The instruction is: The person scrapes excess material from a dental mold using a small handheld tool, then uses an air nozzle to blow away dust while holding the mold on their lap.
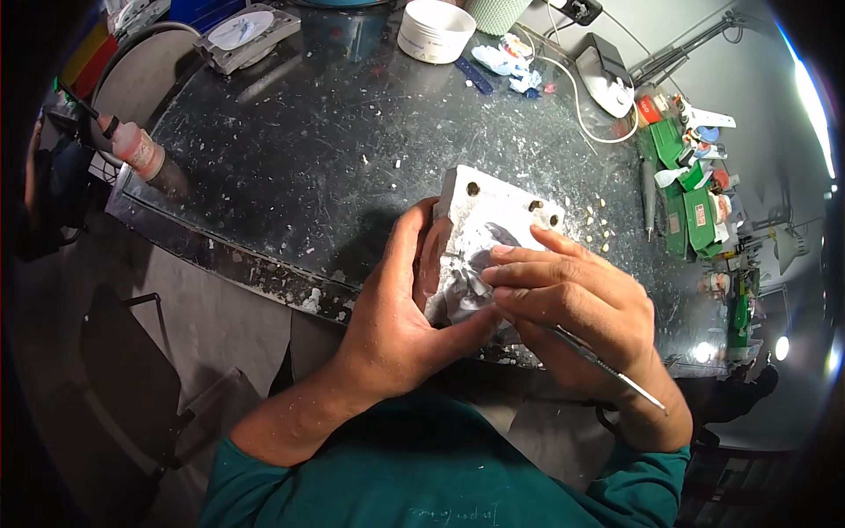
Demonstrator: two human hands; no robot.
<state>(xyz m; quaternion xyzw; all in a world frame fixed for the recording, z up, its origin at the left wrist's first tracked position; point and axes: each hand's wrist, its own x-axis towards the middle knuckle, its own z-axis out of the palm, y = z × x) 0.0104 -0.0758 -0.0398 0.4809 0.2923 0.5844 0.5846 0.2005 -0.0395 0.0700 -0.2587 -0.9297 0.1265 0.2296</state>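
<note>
My left hand [378, 339] is closed around the left side of a white, plaster-filled dental flask half [459, 207], its thumb lying along the near edge. Dark round holes show at the block's far corners, and a hollowed, shiny greyish shape sits in its middle. Over that hollow, my right hand [585, 304] grips a thin metal carving instrument [616, 373] like a pen. The handle sticks out below the palm toward my forearm; the working tip is hidden behind the fingers. Several small tooth-like pieces [604, 223] lie on the bench just right of the block.
A dark, scratched bench [290, 158] carries a pink bottle [139, 151] at left, another plaster-filled flask half [242, 35] far left, and a white tub [436, 35] at the back. A white device [606, 79] with a cable and green boxes [700, 220] stand right. A chair [128, 378] is at lower left.
</note>
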